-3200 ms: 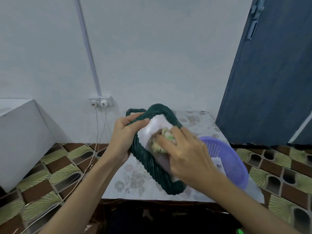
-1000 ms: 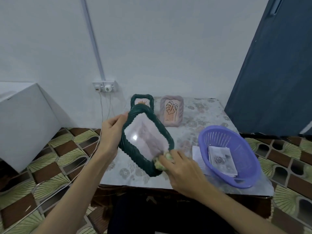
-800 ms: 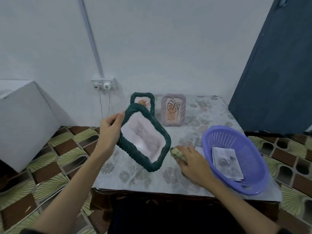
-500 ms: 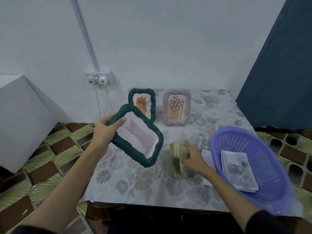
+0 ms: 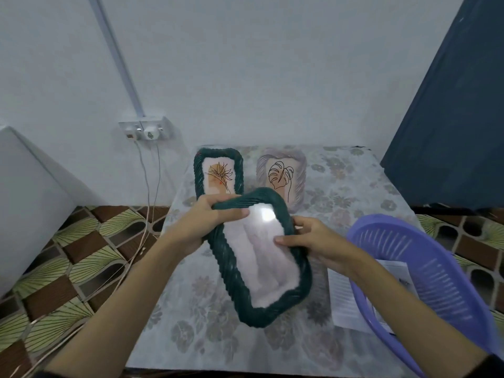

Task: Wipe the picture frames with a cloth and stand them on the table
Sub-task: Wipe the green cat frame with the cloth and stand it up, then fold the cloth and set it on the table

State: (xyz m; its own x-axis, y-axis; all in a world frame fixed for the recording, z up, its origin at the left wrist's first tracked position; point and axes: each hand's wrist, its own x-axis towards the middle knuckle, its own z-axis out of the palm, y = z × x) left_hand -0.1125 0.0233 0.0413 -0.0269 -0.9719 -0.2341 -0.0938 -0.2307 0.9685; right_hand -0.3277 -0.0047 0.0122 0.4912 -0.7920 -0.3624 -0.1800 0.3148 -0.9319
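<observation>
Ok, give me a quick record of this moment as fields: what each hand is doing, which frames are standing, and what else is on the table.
left hand: left hand grips the top edge of the dark green woven picture frame
right hand: right hand holds that frame's right side
frame held: tilted above the floral-covered table
standing frames: small green woven frame and pale lilac woven frame at the back
other: purple plastic basket at right, printed paper sheet beside it
cloth: not visible

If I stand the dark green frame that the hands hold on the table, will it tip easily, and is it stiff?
The held green frame probably is stiff: it keeps its shape held only near the top. It looks tall and thin, so it may tip. Its glossy front may be fragile.
</observation>
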